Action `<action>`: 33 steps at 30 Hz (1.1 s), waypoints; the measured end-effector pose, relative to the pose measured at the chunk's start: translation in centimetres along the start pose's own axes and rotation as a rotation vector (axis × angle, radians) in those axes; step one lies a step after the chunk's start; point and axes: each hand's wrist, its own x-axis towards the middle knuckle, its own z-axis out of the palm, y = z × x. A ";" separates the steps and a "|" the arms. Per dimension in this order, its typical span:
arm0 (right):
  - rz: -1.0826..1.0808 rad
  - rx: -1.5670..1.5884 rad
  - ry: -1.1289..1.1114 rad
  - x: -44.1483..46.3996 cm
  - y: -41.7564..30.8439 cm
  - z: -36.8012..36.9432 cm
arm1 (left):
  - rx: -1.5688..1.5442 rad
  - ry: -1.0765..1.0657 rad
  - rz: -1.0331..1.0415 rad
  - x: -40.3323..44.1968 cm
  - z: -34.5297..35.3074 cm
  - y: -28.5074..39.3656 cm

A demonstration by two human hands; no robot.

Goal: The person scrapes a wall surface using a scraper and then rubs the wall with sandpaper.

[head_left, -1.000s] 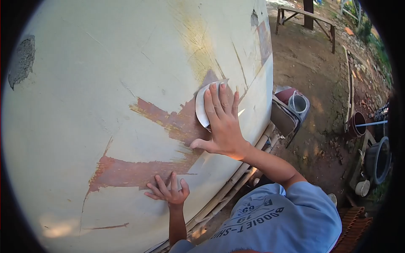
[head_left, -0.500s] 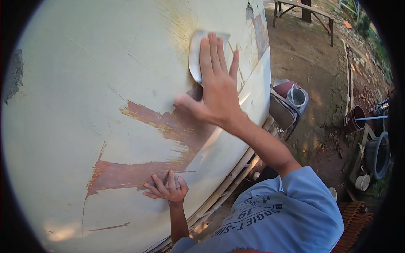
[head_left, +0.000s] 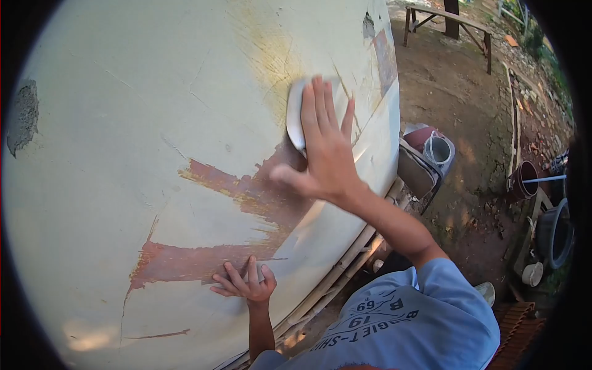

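Observation:
My right hand (head_left: 330, 148) lies flat, fingers stretched, over a pale, curled sheet of sandpaper (head_left: 296, 117), pressing it to a cream-painted wall (head_left: 111, 185). Yellowish scratch marks (head_left: 268, 52) show just above the sheet. A reddish-brown bare patch (head_left: 265, 194) lies below the right thumb, its edges ragged. Lower down, the spread fingers of my left hand (head_left: 250, 283) rest against the wall at the end of another reddish-brown patch (head_left: 185, 262). A thin grey edge shows beneath those fingers; what it is, I cannot make out.
Bamboo poles (head_left: 336, 271) run along the wall's lower edge. A grey bucket (head_left: 438, 150) stands beside the wall. Farther right are a brown bucket (head_left: 523, 179) and a dark basin (head_left: 556, 234). A wooden bench (head_left: 444, 12) stands on the dirt ground at the top.
My right hand and the sandpaper have slid down the wall, towards my body. My left hand stays at the same patch. The whole view has shifted slightly.

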 end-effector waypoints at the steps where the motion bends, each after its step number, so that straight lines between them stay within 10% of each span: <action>1: -0.023 -0.022 0.084 3.4 0.5 -0.5 | -0.001 -0.014 0.000 -0.2 -0.3 0.0; 7: -0.036 0.111 -0.115 -9.0 0.2 3.4 | 0.007 -0.002 -0.003 0.2 0.1 0.1; 13: -0.084 0.025 0.205 7.7 1.0 -1.0 | 0.004 -0.037 -0.031 -0.9 0.0 -0.3; 19: -0.093 0.025 -0.116 -6.0 0.5 1.3 | 0.014 -0.008 -0.047 -0.6 0.4 0.2; 23: -0.177 -0.066 0.201 9.4 1.1 -2.4 | 0.008 -0.014 -0.049 -0.4 0.6 0.4; 30: -0.074 0.039 -0.163 -10.7 3.1 3.9 | 0.009 -0.020 -0.052 -0.6 0.4 0.2; 33: -0.112 0.003 -0.047 -5.2 3.4 2.5 | 0.016 -0.025 -0.055 -0.7 0.5 0.2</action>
